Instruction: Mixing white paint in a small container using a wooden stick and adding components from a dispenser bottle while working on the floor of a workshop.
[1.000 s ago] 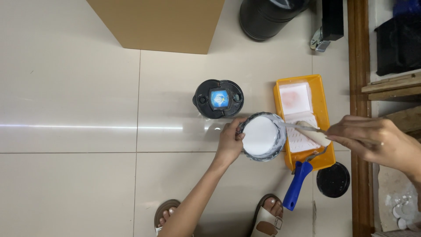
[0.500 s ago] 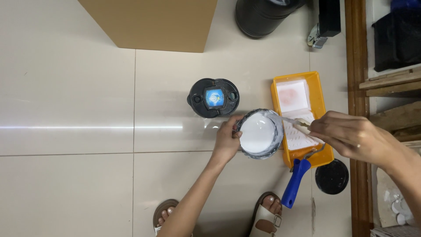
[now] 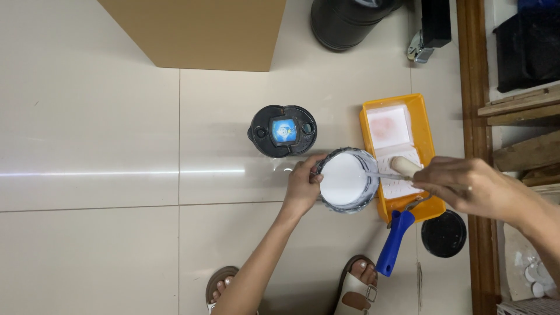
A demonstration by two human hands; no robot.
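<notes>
Cardboard-brown box (image 3: 198, 32) top left, then a round black lid w/ a blue centre label (image 3: 283, 130) flat on the pale tile floor (image 3: 87, 146). Left hand (image 3: 302, 185) is wrapped round the near-left rim of the round can of white paint (image 3: 345, 180), steadying it. Right hand (image 3: 475, 188) is curled tight on a thin pale stir stick (image 3: 392, 174); its long axis runs left-right w/ the tip dipping into the can's right side. Can sits btwn both hands, just left of the orange paint tray (image 3: 430, 122), where a blue-handled roller (image 3: 398, 233) rests.
</notes>
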